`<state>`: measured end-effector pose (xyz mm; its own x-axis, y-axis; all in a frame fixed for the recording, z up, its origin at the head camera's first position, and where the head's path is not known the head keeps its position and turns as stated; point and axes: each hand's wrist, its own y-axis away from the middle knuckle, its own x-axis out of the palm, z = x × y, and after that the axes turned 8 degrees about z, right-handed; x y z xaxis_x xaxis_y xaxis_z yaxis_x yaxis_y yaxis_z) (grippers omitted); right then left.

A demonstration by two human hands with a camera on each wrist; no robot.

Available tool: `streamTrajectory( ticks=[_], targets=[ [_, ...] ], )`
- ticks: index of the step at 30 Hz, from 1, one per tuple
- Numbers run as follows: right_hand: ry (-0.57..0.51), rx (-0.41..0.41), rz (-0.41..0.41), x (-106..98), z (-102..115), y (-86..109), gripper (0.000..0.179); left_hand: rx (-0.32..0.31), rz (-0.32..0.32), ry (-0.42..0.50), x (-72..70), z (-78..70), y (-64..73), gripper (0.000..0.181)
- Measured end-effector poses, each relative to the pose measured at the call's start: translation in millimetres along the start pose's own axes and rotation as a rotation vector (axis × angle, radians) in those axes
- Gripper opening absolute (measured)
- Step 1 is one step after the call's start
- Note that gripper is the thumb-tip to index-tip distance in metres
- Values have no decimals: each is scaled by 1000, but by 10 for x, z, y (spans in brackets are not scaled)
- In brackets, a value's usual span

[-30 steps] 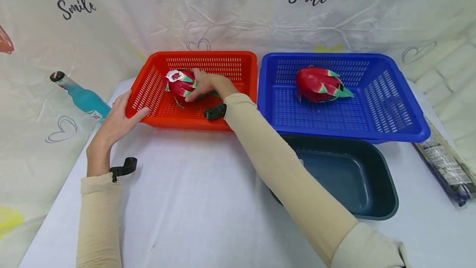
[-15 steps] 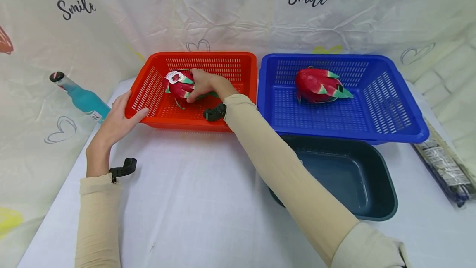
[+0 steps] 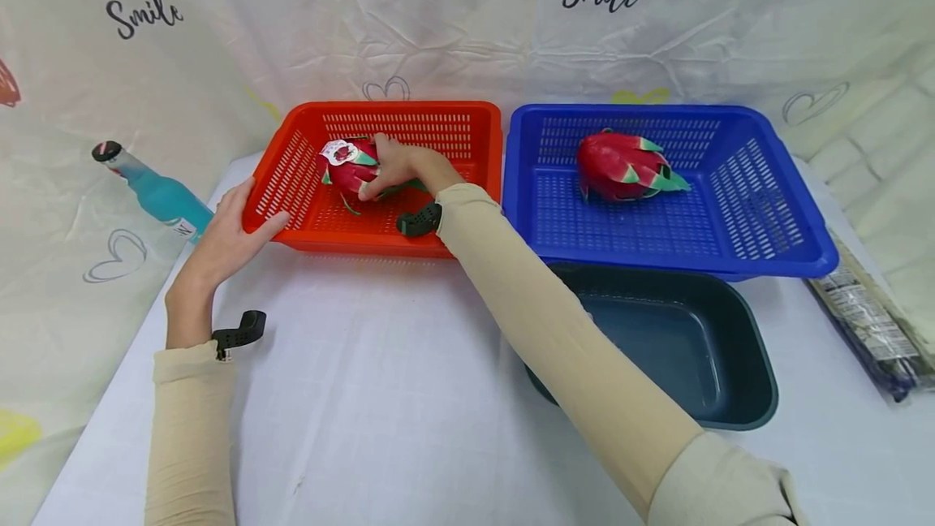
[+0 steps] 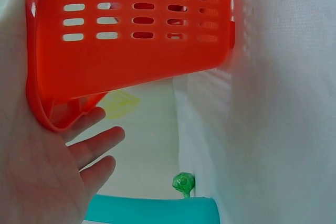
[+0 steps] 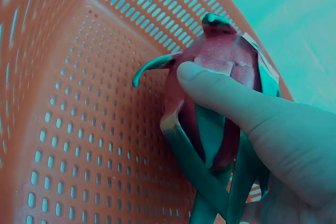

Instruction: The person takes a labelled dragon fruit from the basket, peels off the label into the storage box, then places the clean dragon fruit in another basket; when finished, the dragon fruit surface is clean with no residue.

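A dragon fruit (image 3: 351, 166) with a white sticker lies in the red basket (image 3: 380, 243). My right hand (image 3: 400, 167) grips its right end, the thumb (image 5: 210, 85) lying along the skin in the right wrist view; the other fingers are mostly hidden. At the basket's front left corner my left hand (image 3: 232, 230) rests against the rim, its fingers (image 4: 100, 145) fairly straight in the left wrist view. Another dragon fruit (image 3: 621, 167) lies in the blue basket (image 3: 672, 266), apart from both hands.
In front of the blue basket sits a dark plastic tub (image 3: 756, 347), partly behind my right sleeve (image 3: 562, 331). A blue-green bottle (image 3: 161, 193) stands left of my left hand. A clear-and-dark packet (image 3: 869, 319) lies at the right.
Both hands keep their places at the red basket and the dragon fruit. The whole head view has shifted very slightly; nothing else visibly moved.
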<state>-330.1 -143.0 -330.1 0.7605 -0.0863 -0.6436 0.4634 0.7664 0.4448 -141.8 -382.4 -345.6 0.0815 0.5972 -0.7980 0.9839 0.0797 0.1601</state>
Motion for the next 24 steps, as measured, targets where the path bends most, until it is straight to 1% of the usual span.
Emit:
streamTrajectory(
  ticks=[4,7,13,19,24],
  targets=[
    [-21,-12,1,5,10,5,91,-2,-2,0,7,9,6,94],
    [-21,3,0,7,21,15,92,4,-3,1,9,9,1,93],
    [0,41,12,-1,28,27,96,4,-11,2,18,10,6,93],
    [19,41,33,3,31,23,97,0,-7,-2,9,12,7,93],
    [37,38,31,-1,38,30,96,-1,1,2,-5,1,3,94]
  ],
)
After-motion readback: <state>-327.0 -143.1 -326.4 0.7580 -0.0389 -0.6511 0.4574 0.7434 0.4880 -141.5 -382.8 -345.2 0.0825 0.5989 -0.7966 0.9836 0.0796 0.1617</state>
